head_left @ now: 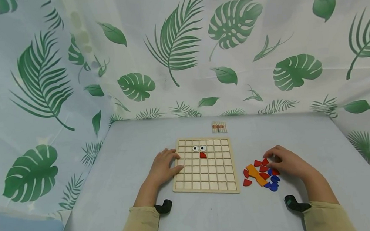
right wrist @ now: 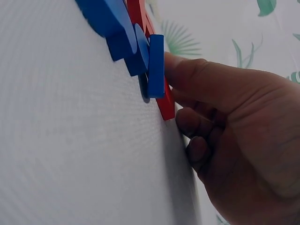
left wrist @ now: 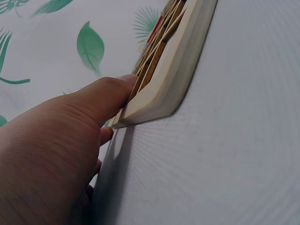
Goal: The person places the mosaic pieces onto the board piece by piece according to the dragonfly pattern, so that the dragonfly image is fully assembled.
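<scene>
A wooden grid board (head_left: 206, 192) lies on the table, carrying two round eye pieces (head_left: 199, 148) and a red quarter-circle piece (head_left: 203, 155) below them. My left hand (head_left: 164, 166) rests at the board's left edge, its thumb (left wrist: 110, 93) over the rim. At the right, my right hand (head_left: 286, 160) reaches into a pile of flat pieces. Its thumb and forefinger close around a red quarter-circle piece (head_left: 265, 161) at the pile's far side. In the right wrist view, blue pieces (right wrist: 156, 65) partly hide the thumb tip, and the other fingers are curled.
Orange pieces (head_left: 256, 175), several red quarter-circles (head_left: 247, 182) and blue pieces (head_left: 273, 187) lie loose right of the board. A small pattern card (head_left: 219, 127) lies behind the board. Leaf-printed curtains (head_left: 179, 56) rise at the table's back and sides.
</scene>
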Tool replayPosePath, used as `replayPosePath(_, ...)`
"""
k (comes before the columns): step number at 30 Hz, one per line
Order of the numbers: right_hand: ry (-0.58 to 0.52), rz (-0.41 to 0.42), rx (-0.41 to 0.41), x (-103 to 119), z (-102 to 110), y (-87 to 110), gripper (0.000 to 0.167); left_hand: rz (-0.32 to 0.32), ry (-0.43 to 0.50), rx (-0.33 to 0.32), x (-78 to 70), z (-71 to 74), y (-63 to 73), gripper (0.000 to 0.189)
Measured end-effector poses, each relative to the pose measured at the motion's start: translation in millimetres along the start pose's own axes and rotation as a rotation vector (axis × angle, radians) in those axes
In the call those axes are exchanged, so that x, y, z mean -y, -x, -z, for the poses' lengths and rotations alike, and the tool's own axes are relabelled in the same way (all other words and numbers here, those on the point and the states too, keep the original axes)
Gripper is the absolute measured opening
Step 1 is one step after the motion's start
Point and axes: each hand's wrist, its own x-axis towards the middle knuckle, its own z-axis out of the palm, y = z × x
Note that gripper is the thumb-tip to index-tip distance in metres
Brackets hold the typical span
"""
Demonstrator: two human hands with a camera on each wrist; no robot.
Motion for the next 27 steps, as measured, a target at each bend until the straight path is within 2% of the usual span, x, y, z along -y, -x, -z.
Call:
replayPosePath(6,0.009,-0.003,-0.022,-0.3,-2.6,-0.6,0.026,0.001,0.003,0.001,-1.3,1.5,0.7,0.033)
replayPosePath(16,0.055,0.023,-0.072,-2.9,-1.5,-1.9,0.029,-0.004,0.013,-0.003,-1.4,1.6,0.4,0.033)
replayPosePath(27,0.029,0.002,-0.030,14.6,5.4,-4.0,0.032,-0.011,0.013,0.000,-0.4,1.7,0.9,0.033)
